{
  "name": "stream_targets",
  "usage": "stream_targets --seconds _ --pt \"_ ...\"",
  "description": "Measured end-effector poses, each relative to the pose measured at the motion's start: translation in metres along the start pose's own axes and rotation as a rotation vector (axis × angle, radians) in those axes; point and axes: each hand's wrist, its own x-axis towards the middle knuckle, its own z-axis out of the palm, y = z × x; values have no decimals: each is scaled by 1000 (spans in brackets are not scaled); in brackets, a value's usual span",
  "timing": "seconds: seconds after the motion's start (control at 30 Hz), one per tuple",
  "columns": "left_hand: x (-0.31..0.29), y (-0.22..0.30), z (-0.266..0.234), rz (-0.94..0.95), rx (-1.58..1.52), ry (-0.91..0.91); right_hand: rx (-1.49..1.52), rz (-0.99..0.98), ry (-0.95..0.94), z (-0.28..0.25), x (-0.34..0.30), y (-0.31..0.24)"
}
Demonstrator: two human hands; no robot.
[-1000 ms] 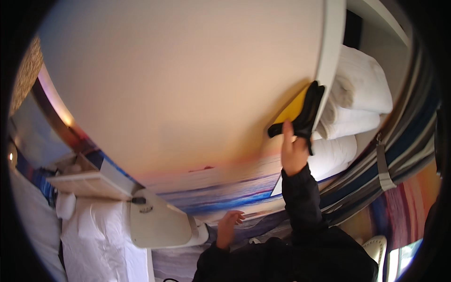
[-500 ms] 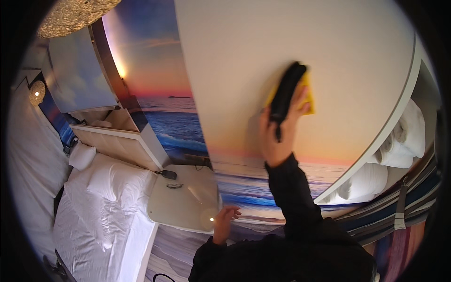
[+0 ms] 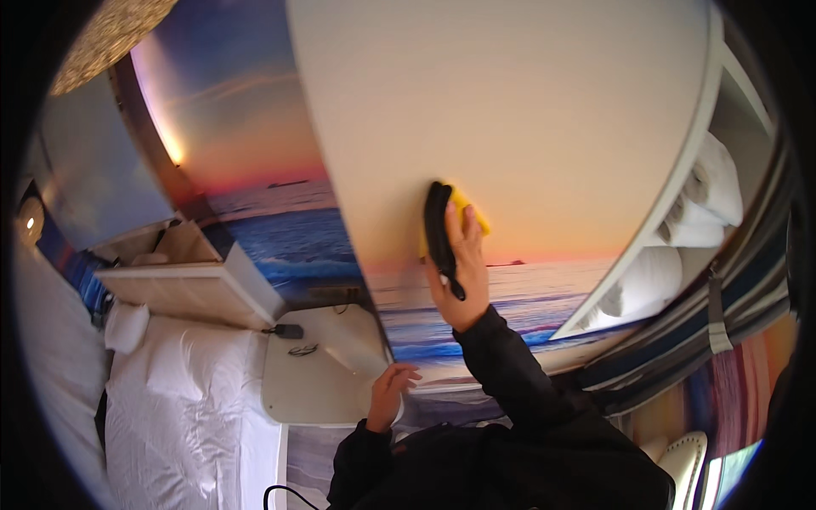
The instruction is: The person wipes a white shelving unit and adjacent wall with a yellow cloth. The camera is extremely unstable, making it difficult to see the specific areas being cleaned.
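Note:
My right hand is raised against the large cabinet panel, which carries a sunset sea picture. In it is a yellow pad with a long black curved piece along its left side; its exact kind I cannot make out. The fingers lie over the yellow part, and the pad appears pressed to the panel. My left hand hangs low near the panel's bottom left, beside a bedside table. Its fingers are loosely bent and apart, with nothing in them.
On the table lie a small black box and a coiled cable. A bed with white linen stands at left. Rolled white towels fill the shelf at right, above a striped curtain. A woven lamp hangs upper left.
My right hand has moved down the panel with the yellow pad, from the beige part towards the painted horizon. The view has shifted. My left hand still hangs low by the table.

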Motion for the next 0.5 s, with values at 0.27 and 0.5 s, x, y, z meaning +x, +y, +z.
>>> stream_targets --seconds 0.27,0.5 --pt "28 -15 120 -60 12 -313 -340 491 326 -230 10 127" --pt "38 -24 205 -141 8 -485 -376 216 474 -260 25 138"
